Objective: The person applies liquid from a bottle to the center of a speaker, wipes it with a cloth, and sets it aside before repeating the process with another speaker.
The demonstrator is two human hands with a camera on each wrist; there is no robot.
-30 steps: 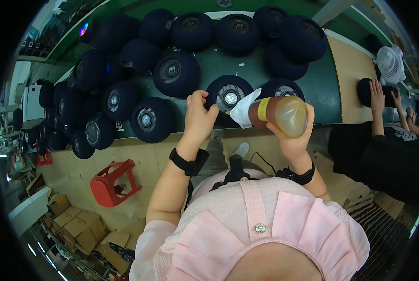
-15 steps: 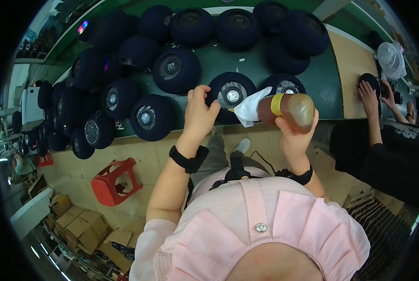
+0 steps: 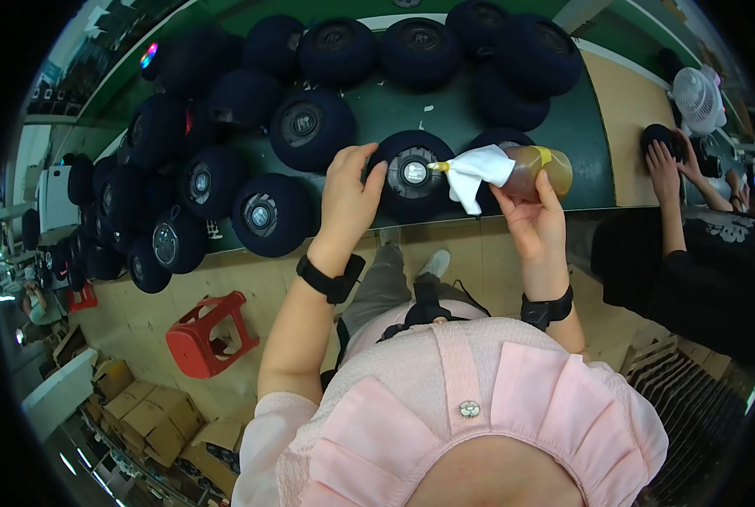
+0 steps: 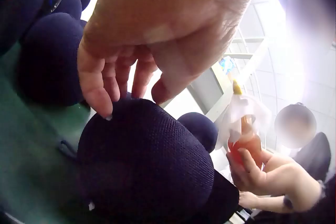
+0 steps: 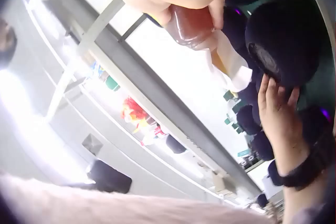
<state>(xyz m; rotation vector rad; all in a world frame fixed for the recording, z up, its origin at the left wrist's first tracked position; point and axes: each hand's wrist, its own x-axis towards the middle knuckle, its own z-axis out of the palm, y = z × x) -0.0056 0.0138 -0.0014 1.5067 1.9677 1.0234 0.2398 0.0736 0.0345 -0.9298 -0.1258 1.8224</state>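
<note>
A round, navy fabric-covered speaker [image 3: 411, 193] lies on the bench in front of the person, its ribbed centre and pale label facing up. The left hand [image 3: 350, 190] rests at its left edge; in the left wrist view its fingertips and thumb sit loosely spread on the fabric of the speaker [image 4: 147, 166]. The right hand [image 3: 536, 226] grips a squeeze bottle [image 3: 546, 171] of amber liquid, tilted nearly flat. Around the bottle's neck hangs a white cloth [image 3: 479, 171]. The yellow nozzle [image 3: 439, 166] points left, overlapping the label's right side in the head view.
More navy speakers [image 3: 312, 129] crowd the green bench [image 3: 445, 118] to the left and back; another speaker [image 3: 502, 138] is partly hidden behind the bottle. At right stand a white fan [image 3: 698, 101] and another person's hands [image 3: 663, 165]. A red stool [image 3: 211, 335] stands on the floor.
The bottle has swung flatter, and its nozzle has moved from the speaker's near edge up to the label. The left hand has shifted slightly along the speaker's left edge.
</note>
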